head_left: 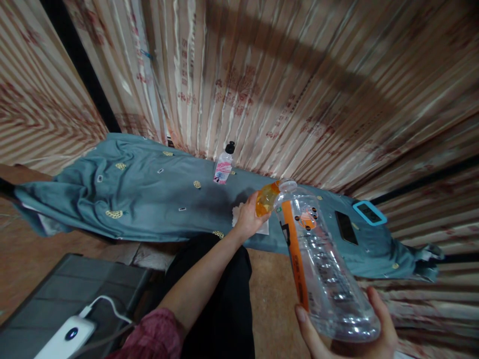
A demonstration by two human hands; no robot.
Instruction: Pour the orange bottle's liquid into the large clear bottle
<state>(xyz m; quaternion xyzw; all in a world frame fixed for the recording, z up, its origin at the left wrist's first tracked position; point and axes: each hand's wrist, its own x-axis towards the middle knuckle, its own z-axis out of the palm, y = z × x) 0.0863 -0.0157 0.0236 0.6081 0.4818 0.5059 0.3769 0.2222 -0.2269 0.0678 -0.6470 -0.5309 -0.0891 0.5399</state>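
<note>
At five o'clock, nearest the camera, the right hand point(348, 334) cupped the base of a clear empty bottle point(322, 259), fingers wrapped round it. Its long axis ran from five toward eleven, mouth pointing away; the orange label strip's print was too blurred to read. At the mouth, the left hand point(247, 219) pinched an orange cap point(267, 198). Beyond, on the blue cloth point(142, 199), stood a pink-labelled bottle point(223, 164) at twelve, writing illegible.
</note>
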